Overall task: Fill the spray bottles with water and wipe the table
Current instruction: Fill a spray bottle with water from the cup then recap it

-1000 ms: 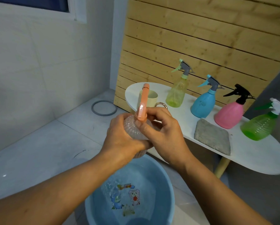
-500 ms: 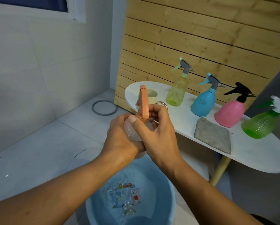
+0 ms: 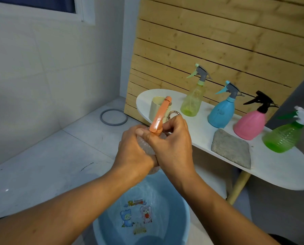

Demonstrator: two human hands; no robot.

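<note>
Both hands hold a clear ribbed spray bottle point(image 3: 144, 147) in the air above a blue basin point(image 3: 179, 200) of water that stands on the floor. The left hand point(image 3: 133, 152) wraps round the bottle's body, fingers curled about it, while the right hand point(image 3: 172, 144) grips the neck just under the orange spray head point(image 3: 159, 117), thumb and fingers closed at its collar; whether the head is fully screwed on is hard to tell, since the fingers cover the joint. On the white tabletop point(image 3: 280, 174), along its far edge by the wooden slat wall point(image 3: 218, 41), stand a yellow-green bottle point(image 3: 193, 103), a blue bottle point(image 3: 221, 112), a pink bottle point(image 3: 250, 124) with a black head, and near the right end a green bottle point(image 3: 283, 138) with a white head. A cream cup point(image 3: 155, 108) sits at the left end, partly behind the orange head, and a grey cloth point(image 3: 230, 151) lies flat at the near edge, just in front of the pink bottle. A grey ring point(image 3: 113, 117) lies on the floor by the tiled wall
</note>
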